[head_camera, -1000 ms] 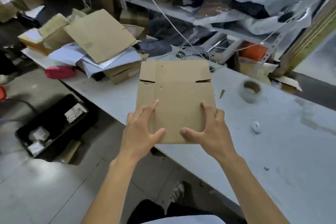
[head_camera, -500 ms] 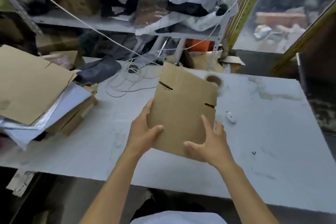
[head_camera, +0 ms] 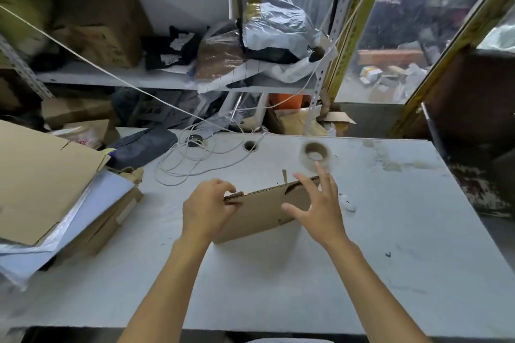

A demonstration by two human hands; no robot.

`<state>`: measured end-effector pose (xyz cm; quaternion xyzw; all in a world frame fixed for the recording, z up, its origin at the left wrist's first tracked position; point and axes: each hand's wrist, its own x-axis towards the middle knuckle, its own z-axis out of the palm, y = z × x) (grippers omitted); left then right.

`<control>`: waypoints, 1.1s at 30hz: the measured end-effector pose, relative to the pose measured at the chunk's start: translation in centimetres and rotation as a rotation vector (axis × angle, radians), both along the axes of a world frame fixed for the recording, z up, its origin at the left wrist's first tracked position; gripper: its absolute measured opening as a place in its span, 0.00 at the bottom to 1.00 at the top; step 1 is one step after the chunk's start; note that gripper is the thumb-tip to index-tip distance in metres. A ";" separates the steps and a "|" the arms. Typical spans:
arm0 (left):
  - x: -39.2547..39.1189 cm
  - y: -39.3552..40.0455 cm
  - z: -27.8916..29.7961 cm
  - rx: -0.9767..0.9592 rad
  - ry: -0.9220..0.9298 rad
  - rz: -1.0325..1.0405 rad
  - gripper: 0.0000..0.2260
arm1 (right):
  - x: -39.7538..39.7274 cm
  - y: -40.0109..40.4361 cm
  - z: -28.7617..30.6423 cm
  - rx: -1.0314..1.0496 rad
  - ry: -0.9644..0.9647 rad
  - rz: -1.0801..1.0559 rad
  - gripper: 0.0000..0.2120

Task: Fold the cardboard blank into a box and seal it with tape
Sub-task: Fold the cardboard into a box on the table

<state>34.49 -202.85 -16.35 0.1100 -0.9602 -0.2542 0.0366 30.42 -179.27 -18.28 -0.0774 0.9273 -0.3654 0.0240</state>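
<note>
Now my left hand (head_camera: 207, 207) is pinching the cardboard blank's (head_camera: 264, 207) top-left edge above the worktop (head_camera: 278, 287); my right hand (head_camera: 317, 209) is hovering spread at its right end, tape roll (head_camera: 316, 154) sitting farther off.

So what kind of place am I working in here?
Most likely a packing or stockroom workspace: flat cardboard sheets stacked on the grey table, a tape roll beyond the cardboard blank, and metal shelving crammed with boxes and bagged goods.
</note>
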 end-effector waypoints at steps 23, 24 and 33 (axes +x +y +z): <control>1.7 1.2 -0.3 0.455 0.166 -0.010 0.13 | -1.0 2.2 3.6 -0.047 -0.183 0.271 0.09; 1.7 1.3 -0.2 0.446 0.155 -0.038 0.13 | -0.7 2.0 3.6 -0.059 -0.198 0.304 0.10; 1.8 1.5 -0.6 0.353 0.140 -0.029 0.10 | 0.5 1.0 1.8 -0.155 -0.172 0.197 0.16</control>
